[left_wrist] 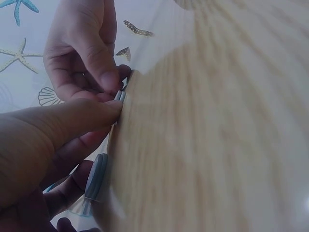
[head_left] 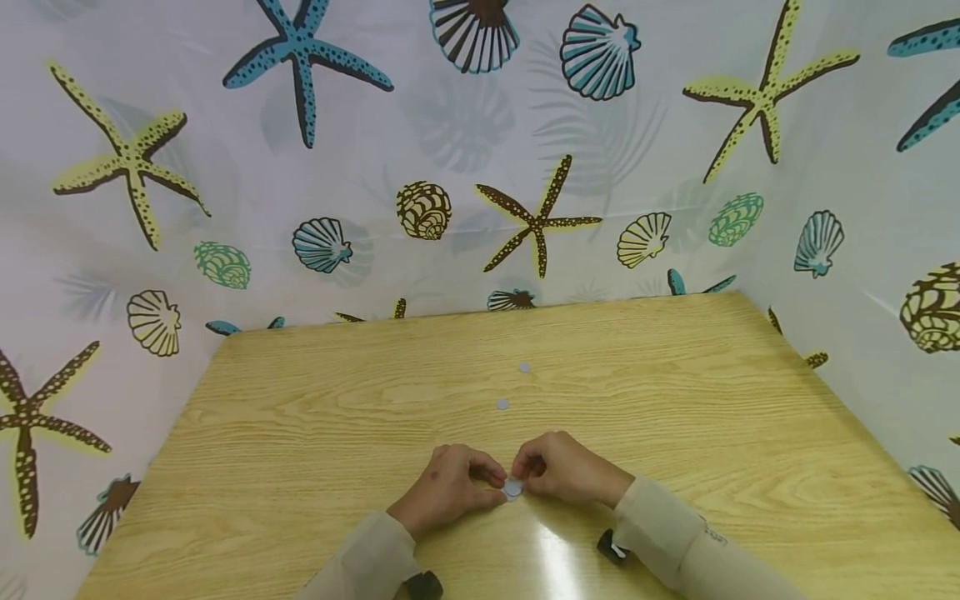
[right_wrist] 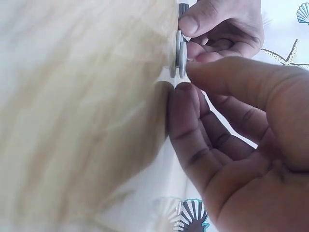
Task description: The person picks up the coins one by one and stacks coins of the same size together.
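Two small round grey discs (head_left: 512, 487) lie one on the other, slightly offset, on the wooden table between the hands. My left hand (head_left: 453, 487) is at their left side, thumb and index finger at the edge. From the right, my right hand (head_left: 566, 471) meets them with its thumb and index fingertip. In the right wrist view the upper disc (right_wrist: 183, 60) sits right at the right thumb's tip, and the left fingers are just beyond. The left wrist view shows the left thumb (left_wrist: 113, 105) against the discs' rim.
Farther back on the table (head_left: 360, 392) lie more grey discs, a nearer one (head_left: 502, 404) and a farther one (head_left: 524, 367). Cloth printed with starfish and shells hangs behind the table and along both sides.
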{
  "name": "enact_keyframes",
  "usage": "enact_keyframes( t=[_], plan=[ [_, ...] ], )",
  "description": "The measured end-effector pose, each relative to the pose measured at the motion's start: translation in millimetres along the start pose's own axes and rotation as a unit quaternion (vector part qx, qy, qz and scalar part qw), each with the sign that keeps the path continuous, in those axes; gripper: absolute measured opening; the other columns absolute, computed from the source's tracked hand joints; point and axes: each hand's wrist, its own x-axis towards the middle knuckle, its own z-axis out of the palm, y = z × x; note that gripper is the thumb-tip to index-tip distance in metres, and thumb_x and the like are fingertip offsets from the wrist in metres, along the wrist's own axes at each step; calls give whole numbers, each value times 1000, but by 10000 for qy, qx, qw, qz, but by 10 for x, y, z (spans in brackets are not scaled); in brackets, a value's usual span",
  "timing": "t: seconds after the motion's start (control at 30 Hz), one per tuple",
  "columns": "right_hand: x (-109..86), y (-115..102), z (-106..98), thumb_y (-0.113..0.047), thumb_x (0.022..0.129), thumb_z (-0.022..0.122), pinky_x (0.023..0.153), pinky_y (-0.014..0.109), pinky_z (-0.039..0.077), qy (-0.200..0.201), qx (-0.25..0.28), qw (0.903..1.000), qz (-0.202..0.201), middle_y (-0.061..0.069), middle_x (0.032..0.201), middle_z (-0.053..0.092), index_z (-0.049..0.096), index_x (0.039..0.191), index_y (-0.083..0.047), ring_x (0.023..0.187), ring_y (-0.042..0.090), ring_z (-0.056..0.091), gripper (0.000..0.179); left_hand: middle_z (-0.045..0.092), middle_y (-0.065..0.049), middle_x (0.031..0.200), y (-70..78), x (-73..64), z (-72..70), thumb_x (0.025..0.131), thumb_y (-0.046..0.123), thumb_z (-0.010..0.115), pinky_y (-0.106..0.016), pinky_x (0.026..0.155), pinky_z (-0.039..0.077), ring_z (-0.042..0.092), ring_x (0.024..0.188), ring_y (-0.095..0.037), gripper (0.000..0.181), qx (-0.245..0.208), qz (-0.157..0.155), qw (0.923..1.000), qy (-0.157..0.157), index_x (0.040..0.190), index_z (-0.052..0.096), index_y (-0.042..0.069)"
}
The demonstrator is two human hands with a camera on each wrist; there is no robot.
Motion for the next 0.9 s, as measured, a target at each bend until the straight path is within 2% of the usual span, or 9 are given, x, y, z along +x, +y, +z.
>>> enact_keyframes(
  t=[0.27, 0.4, 0.5, 0.67, 0.73, 0.9],
  plan=[
    [-28, -21, 27, 6, 84, 72, 69, 22, 51, -88, 190, 9997, -115, 3, 89, 68, 70, 94, -2, 75, 8, 57, 13, 74, 12, 92, 3, -4, -11, 81, 20, 85, -60, 107, 29, 65, 98, -10, 17, -79, -2, 10000, -33, 95, 77, 17],
    [-30, -37, 41, 6, 84, 73, 68, 22, 51, -61, 135, 9997, -185, 2, 88, 67, 70, 94, -2, 74, 7, 57, 13, 74, 12, 92, -3, 0, -4, 80, 19, 85, -57, 105, 35, 66, 95, -8, 17, -115, 50, 9999, -22, 95, 77, 16],
    [-32, -44, 51, 6, 85, 73, 68, 22, 51, -58, 173, 9996, -231, 3, 88, 67, 70, 95, -1, 74, 6, 57, 13, 74, 11, 92, -8, -1, 0, 79, 19, 86, -58, 105, 34, 66, 94, -7, 18, -151, 75, 9999, -20, 94, 77, 15],
    [-30, -51, 61, 6, 85, 73, 68, 22, 51, -36, 144, 9995, -286, 4, 88, 68, 70, 95, -1, 74, 6, 56, 13, 74, 12, 92, -5, -6, -3, 78, 21, 86, -63, 109, 23, 64, 97, -8, 19, -161, 59, 9999, -6, 94, 77, 17],
    [-29, -56, 63, 6, 84, 73, 68, 22, 51, -13, 104, 9995, -304, 3, 87, 67, 70, 95, -1, 74, 5, 56, 13, 74, 12, 92, -2, -8, -4, 78, 21, 86, -63, 109, 24, 64, 96, -8, 19, -163, 57, 9999, 0, 95, 77, 17],
    [-31, -61, 69, 6, 84, 74, 66, 21, 50, -12, 90, 9993, -360, 4, 85, 67, 69, 92, -2, 71, 4, 55, 11, 74, 10, 93, -2, -8, -1, 78, 20, 86, -58, 105, 35, 66, 93, -7, 19, -208, 114, 9997, 5, 95, 77, 15]
  ],
)
